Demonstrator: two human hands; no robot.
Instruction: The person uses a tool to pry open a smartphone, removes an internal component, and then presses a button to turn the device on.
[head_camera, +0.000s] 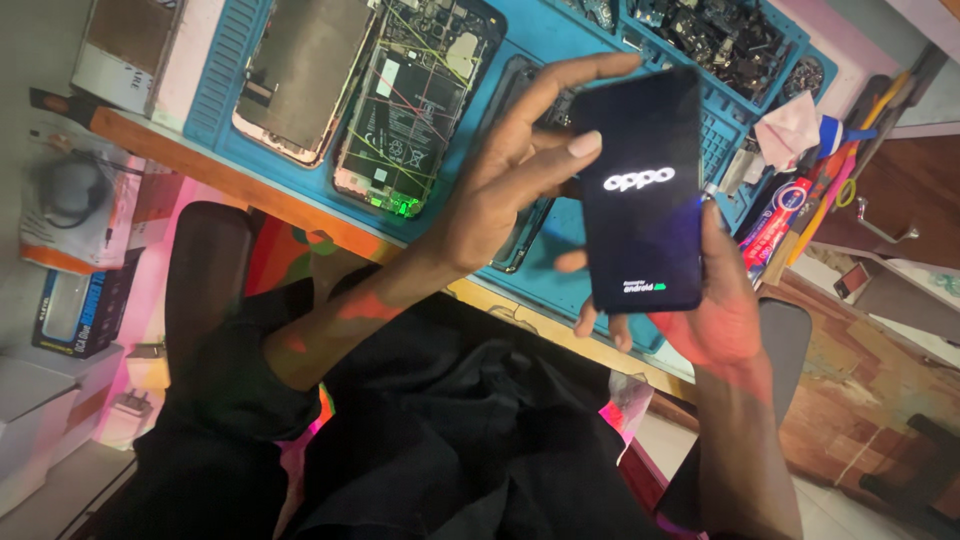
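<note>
Right hand (722, 310) grips phone (640, 190) upright, screen lit, fingers mostly hidden behind. Left hand (510, 175) fingers spread loose, thumb touching the phone's left edge.

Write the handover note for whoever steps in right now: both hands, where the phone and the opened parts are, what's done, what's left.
Right hand: grips the black slab smartphone from below, with its screen lit and showing a white start-up logo.
Left hand: fingers spread at the phone's left edge, thumb by the screen.
On the blue rubber repair mat: an opened phone body with bare battery and board, and beside it a detached display panel.
Done: handset closed up and powering on.
Left: screen has not got past the logo.
</note>
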